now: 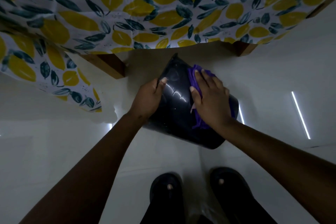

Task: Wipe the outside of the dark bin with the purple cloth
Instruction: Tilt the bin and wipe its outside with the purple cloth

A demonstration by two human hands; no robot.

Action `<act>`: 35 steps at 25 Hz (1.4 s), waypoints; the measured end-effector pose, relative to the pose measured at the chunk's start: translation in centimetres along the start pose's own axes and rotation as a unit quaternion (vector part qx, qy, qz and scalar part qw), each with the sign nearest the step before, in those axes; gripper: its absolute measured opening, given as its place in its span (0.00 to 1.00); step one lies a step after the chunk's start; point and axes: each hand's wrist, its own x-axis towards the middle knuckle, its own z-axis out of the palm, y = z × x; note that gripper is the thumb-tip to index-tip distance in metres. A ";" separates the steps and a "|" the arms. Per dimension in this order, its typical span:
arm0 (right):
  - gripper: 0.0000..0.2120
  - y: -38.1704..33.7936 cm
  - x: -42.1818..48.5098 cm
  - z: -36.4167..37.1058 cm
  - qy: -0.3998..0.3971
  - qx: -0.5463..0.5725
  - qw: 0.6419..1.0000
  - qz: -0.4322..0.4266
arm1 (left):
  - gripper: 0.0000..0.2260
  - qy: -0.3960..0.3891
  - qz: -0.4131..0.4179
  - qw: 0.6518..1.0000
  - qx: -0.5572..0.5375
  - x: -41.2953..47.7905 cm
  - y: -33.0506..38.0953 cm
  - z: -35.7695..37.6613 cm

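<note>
The dark glossy bin point(179, 111) lies tipped over above the white floor, its rim pointing away towards the table. My left hand point(148, 96) grips the bin's left edge near the rim, thumb on the outer wall. My right hand point(209, 100) lies flat on the purple cloth point(193, 78) and presses it against the right side of the bin's outer wall. The cloth shows above my fingers and below my palm; most of it is hidden under the hand.
A table covered with a lemon-and-leaf patterned cloth point(145, 11) hangs over the far side, with wooden legs point(111, 65) just beyond the bin. My feet in dark sandals point(168, 187) stand on the glossy white floor point(54, 142), which reflects strip lights.
</note>
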 end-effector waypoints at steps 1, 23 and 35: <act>0.27 -0.1 -0.6 0.3 0.006 -0.005 1.000 -0.015 | 0.15 -0.008 -0.001 1.000 0.007 0.2 0.2 -0.3; 0.31 -2.0 -4.6 2.5 -0.022 -0.180 0.927 -0.327 | 0.16 -0.099 -0.061 0.981 -0.158 2.8 -1.1 -1.0; 0.26 -0.6 -1.9 1.1 0.022 -0.146 0.963 -0.223 | 0.13 -0.043 -0.037 0.996 -0.067 -1.0 -1.8 -0.9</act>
